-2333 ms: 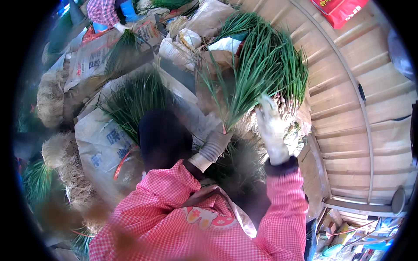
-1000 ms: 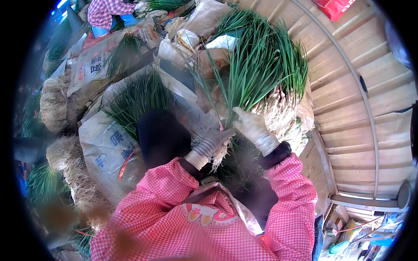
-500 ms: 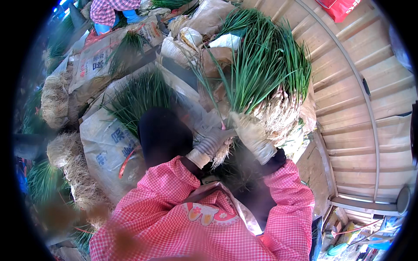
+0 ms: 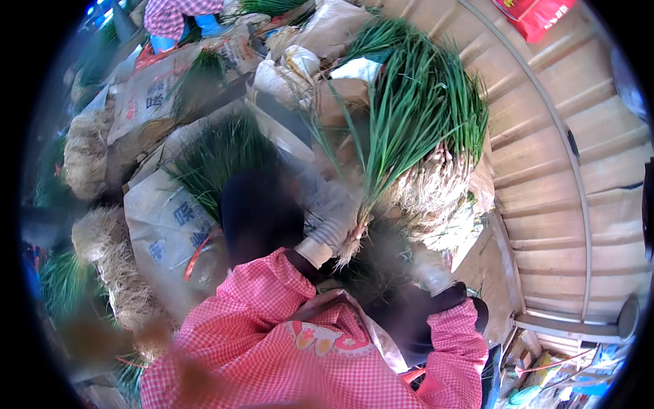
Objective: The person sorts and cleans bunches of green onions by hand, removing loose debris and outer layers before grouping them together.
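My left hand (image 4: 332, 219), in a pale glove with a striped cuff, is closed round the lower stems of a small bunch of green onions (image 4: 361, 228). Their stringy roots hang below it and the long leaves point up and away. Lower right, my gloved right hand (image 4: 430, 270) is apart from the bunch, above my dark-clad knee; its fingers are smeared by motion. Beyond the held bunch lies a large heap of green onions (image 4: 436, 102), roots toward me, partly behind the held leaves.
Another bundle of green onions (image 4: 221, 160) lies on a white woven sack (image 4: 160, 228) at left. Root clumps (image 4: 119, 266) line the far left. A ribbed wall with a metal bar (image 4: 569, 143) curves along the right. A person in blue boots (image 4: 211, 26) is at top left.
My right hand has left the bunch and moved down and to the right. My left hand keeps hold of the bunch, whose leaves now lean more to the right.
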{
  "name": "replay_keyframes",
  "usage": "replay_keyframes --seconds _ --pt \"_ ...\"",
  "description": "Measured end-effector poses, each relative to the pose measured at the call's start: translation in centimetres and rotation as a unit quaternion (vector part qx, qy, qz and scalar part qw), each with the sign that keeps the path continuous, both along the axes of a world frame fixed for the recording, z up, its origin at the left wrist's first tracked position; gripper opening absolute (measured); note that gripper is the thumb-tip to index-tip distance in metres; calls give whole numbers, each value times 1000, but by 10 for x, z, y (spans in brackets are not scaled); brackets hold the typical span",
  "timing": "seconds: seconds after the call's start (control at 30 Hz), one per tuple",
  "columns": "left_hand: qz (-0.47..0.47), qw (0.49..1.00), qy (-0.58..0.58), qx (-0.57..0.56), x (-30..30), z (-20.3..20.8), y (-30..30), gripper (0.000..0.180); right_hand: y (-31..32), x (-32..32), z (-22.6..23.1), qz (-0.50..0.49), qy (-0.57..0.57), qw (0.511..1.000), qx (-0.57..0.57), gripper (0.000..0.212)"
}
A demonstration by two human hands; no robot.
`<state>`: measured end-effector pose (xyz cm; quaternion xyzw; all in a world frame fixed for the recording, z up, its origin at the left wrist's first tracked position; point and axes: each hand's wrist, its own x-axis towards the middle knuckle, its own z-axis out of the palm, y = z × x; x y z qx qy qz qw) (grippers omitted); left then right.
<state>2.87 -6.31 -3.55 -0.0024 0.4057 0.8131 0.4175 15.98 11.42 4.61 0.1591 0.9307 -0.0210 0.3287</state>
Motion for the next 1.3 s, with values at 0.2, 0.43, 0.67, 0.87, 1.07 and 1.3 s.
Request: replay_keyframes --seconds 0.2,0.43,0.67,0.87,1.07,1.3 --pt "-39 991 130 1 -7 -40 5 35 -82 -41 -32 -303 304 663 -613 43" --pt "-94 984 113 -100 -24 -2 -5 16 -96 -42 -67 -79 535 826 -161 47" --pt "-69 974 -125 177 -16 3 10 26 -91 -23 -14 -72 609 781 -118 56" --pt "-28 989 -11 148 17 -11 1 28 -103 -24 -13 -4 659 750 -50 46" --pt "-87 881 458 -82 2 20 -14 30 -103 -40 -14 -30 654 745 -126 41" --pt "-24 994 105 -31 24 -35 -1 27 -80 -111 -38 -133 654 683 -295 66"
